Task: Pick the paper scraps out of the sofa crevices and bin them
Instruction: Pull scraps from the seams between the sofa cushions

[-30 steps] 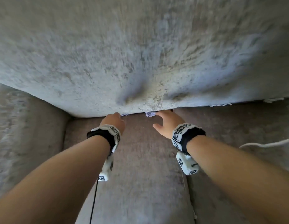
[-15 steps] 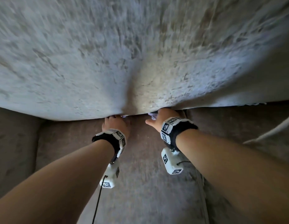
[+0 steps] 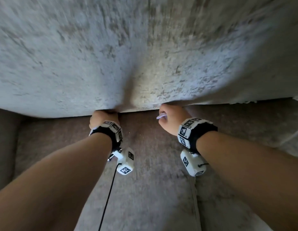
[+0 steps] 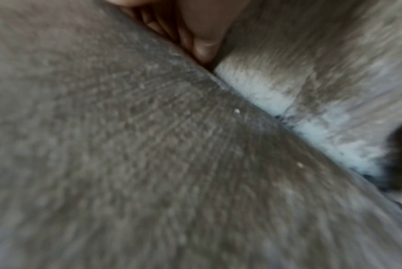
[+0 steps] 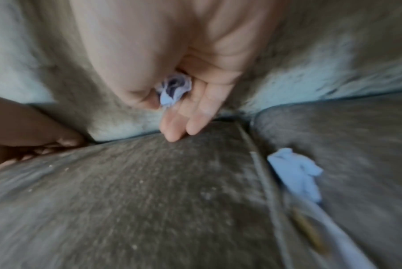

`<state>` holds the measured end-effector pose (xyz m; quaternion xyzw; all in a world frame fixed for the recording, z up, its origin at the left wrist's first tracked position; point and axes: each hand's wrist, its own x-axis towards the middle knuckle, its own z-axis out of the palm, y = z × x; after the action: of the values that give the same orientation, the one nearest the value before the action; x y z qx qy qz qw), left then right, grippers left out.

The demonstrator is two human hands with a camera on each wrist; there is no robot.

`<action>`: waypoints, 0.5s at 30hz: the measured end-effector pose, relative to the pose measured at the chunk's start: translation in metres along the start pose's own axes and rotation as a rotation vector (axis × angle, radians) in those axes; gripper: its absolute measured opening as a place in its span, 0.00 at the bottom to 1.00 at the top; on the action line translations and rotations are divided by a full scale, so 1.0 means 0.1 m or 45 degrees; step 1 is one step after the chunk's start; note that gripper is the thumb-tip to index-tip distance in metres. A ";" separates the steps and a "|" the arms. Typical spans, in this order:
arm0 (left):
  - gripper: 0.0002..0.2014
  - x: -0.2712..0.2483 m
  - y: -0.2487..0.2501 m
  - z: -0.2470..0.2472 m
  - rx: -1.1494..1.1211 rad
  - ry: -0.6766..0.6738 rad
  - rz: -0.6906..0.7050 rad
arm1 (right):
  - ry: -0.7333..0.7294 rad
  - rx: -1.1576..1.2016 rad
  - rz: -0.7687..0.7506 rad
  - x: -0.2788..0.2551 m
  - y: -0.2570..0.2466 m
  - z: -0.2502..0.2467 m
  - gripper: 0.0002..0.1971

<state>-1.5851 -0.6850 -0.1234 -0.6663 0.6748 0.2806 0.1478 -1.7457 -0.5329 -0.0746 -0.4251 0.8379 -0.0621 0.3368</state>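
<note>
Clearly light, soft crumpled paper scrap (image 5: pixel 173 89) sat pinched between right hand (image 3: pixel 170 121) thumb and fingers; left hand (image 3: pixel 103 118) fingertips buried in sofa crevice (image 4: pixel 260 103), grip unclear; second scrap (image 5: pixel 296 172) lower right, best pinched at bunched middle.

A black cable (image 3: pixel 107 204) is seen trailing down across the seat toward the lower edge of the head view. Small pale crumbs (image 4: pixel 236 110) are scattered over the fabric, and a thin brownish stick-like object (image 5: pixel 308 231), too blurred to identify, is seen lying along a seam.

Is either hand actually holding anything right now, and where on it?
The right hand pinches a crumpled paper scrap by its bunched upper end, thumb against fingers. The left hand is tucked into the sofa crevice; whether it holds anything cannot be told.
</note>
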 end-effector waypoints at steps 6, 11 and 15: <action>0.16 -0.47 0.14 -0.05 -0.168 0.012 0.023 | 0.043 -0.050 0.201 -0.46 0.48 -0.40 0.15; 0.14 -0.91 0.11 -0.07 0.079 0.040 0.203 | 0.107 -0.230 0.291 -0.74 0.85 -0.76 0.25; 0.14 -1.58 0.06 -0.01 0.209 -0.051 0.234 | 0.035 -0.134 0.246 -1.03 1.19 -0.84 0.13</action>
<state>-1.5801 -0.5565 -0.0311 -0.5815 0.7508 0.2500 0.1889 -1.8347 -0.3956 -0.0035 -0.3585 0.8816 0.0087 0.3070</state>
